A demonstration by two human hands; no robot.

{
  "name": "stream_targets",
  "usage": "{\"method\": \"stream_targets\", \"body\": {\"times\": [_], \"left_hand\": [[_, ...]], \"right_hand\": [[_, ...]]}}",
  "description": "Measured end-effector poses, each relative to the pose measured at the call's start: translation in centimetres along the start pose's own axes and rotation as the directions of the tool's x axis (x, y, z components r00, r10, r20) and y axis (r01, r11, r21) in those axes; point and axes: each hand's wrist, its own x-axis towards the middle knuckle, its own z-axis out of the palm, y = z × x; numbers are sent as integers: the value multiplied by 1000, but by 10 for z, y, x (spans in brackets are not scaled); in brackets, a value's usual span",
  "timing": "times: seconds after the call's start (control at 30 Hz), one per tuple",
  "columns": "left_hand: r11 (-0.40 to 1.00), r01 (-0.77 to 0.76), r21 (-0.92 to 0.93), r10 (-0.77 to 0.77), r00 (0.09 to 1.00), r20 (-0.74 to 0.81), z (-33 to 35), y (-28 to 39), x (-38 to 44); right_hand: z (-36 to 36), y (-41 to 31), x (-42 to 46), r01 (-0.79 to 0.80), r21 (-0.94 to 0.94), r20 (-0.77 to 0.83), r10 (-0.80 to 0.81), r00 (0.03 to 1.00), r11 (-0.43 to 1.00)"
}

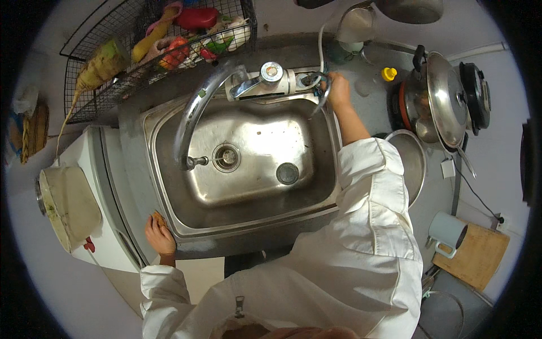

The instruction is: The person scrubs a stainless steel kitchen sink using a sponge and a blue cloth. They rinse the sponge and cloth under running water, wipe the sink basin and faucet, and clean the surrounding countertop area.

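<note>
My left hand (160, 237) rests at the front left corner of the counter, closed on a brownish sponge or cloth (159, 219). Behind the right back corner of the stainless steel sink (254, 199), my right hand (338, 91) is beside a white hose and a curved metal piece (325, 95); what its fingers grip cannot be made out. The chrome faucet (190, 114) arches over the basin's left side, and a thin stream runs from its spout towards the drain (226, 157). A round dark drain cover (287, 173) lies on the basin floor.
A wire basket (161, 63) of vegetables is at the back left. To the right stand a lidded pot (413, 101), a metal bowl (413, 156), a yellow cap-like object (388, 74), a pale blue mug (446, 231) and a wooden board (487, 254). A whitish container (74, 207) is at far left.
</note>
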Motion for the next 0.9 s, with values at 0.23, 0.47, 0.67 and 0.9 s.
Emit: {"method": "stream_targets", "body": {"times": [0.23,0.47,0.67,0.9], "left_hand": [[998,20,-51,-20,1000,8,-7,6,3],[998,34,-61,-34,999,-11,-9,5,-5],[996,19,-82,-19,1000,0,-10,3,4],[988,61,-139,-63,998,-4,-3,-4,-2]], "right_hand": [[-13,2,-18,-94,-62,77,99,992,994],[-19,-16,-70,-306,138,153,285,946,942],[16,-56,-70,-340,190,-19,349,937,921],[48,-60,-75,-230,255,-176,279,944,939]]}}
